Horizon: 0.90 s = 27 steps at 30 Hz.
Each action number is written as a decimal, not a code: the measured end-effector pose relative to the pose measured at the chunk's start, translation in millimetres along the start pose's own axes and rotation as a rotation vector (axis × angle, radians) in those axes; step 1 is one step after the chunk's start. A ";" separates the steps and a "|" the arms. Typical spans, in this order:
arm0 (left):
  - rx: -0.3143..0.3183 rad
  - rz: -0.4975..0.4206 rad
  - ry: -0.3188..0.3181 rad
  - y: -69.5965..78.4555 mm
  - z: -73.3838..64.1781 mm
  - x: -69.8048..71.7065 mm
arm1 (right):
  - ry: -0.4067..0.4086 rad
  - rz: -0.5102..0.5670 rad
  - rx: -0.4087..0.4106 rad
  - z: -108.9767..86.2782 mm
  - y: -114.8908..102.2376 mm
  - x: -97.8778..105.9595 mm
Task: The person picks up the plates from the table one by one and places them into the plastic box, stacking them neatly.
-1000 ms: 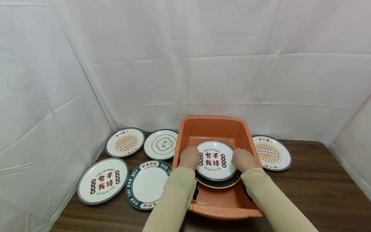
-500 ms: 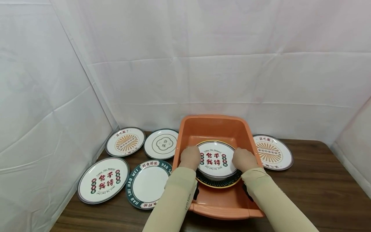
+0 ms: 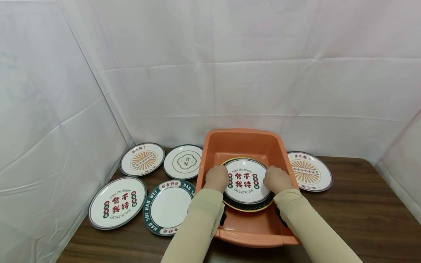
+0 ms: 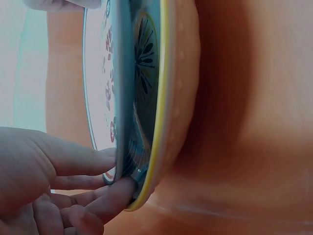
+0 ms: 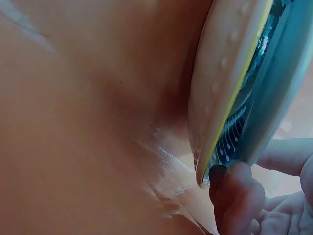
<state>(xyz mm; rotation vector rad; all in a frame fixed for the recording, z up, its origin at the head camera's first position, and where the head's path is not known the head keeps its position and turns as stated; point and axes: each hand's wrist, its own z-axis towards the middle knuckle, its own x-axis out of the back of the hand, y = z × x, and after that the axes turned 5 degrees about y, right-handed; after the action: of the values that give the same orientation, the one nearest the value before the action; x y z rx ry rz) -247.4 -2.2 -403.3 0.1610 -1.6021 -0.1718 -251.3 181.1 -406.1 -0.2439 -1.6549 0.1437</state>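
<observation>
A white plate (image 3: 246,180) with red lettering lies across a larger dark patterned plate (image 3: 249,207) with a yellow rim, inside an orange basin (image 3: 238,144). My left hand (image 3: 217,178) pinches the white plate's left edge, thumb on top and fingers beneath. On the opposite edge my right hand (image 3: 277,179) grips it the same way, its fingertips also against the yellow rim in the right wrist view. A narrow gap shows between the two plates (image 4: 146,73) in the left wrist view. What lies beneath the dark plate is hidden.
Left of the basin lie a sunburst plate (image 3: 143,160), a plate with a small emblem (image 3: 179,166), a red-lettered plate (image 3: 115,213) and a green-rimmed plate (image 3: 167,215). Another sunburst plate (image 3: 309,177) is at right, on the wooden table (image 3: 358,212). White cloth walls stand behind.
The white plate has shifted slightly over the dark plate, whose far yellow rim now shows behind it. Both hands keep hold, nearly in place.
</observation>
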 end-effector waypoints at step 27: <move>0.112 -0.066 -0.020 1.6 1.8 -2.9 | -0.018 0.014 -0.022 0.9 -1.2 1.1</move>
<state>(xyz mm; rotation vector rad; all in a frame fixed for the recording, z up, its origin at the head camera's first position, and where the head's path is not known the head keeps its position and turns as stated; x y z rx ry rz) -249.1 0.0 -405.9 0.2995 -1.6281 -0.1354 -252.4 180.3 -404.8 -0.2716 -1.6738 0.1389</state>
